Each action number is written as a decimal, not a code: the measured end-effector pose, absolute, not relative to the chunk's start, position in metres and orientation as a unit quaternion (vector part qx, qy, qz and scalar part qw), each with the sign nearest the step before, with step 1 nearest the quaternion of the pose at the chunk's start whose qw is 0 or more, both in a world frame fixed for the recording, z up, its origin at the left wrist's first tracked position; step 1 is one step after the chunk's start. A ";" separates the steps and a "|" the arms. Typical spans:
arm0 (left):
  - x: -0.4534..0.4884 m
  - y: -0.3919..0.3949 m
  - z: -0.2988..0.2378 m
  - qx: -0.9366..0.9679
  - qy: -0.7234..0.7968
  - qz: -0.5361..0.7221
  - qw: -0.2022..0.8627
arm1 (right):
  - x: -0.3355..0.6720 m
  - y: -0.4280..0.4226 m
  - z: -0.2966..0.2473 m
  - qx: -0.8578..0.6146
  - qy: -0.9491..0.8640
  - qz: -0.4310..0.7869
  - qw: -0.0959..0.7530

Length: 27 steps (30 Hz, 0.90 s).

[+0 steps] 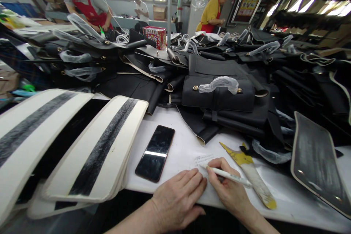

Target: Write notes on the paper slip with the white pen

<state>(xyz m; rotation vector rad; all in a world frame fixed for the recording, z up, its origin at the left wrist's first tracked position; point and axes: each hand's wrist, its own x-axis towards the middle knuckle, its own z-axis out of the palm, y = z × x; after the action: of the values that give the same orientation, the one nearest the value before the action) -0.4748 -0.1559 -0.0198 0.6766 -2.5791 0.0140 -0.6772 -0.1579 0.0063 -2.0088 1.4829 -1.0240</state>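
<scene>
In the head view my right hand (226, 186) is closed around a white pen (233, 177), its tip down at some small handwriting (204, 162) on the white table. My left hand (179, 199) lies flat beside it, fingers stretched out on the table edge and holding nothing. A black smartphone (155, 153) rests just beyond the left hand, screen up. To the right of the pen lies a flat tool (257, 181) with a pale handle and yellow ends. Whether the writing is on paper or on the table itself, I cannot tell.
Stacked white panels with black stripes (109, 146) stand at the left. Black leather bag parts (219, 98) with plastic-wrapped handles pile up ahead. A curved dark panel (315, 161) leans at the right. Beyond, a person in yellow (210, 12) and others work; a patterned box (155, 37) stands there.
</scene>
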 end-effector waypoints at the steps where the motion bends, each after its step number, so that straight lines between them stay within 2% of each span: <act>1: -0.475 -0.156 -0.020 0.248 -0.940 0.004 0.235 | -0.677 -0.158 0.007 -0.726 0.536 -0.370 0.220; 27: -0.475 -0.155 -0.019 0.251 -0.938 0.001 0.238 | -0.678 -0.159 0.004 -0.712 0.556 -0.369 0.218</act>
<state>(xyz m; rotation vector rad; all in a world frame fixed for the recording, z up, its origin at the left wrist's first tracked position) -0.4746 -0.1555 -0.0189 0.6877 -2.5696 0.0040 -0.6780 -0.1592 0.0043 -1.9726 1.5383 -1.0215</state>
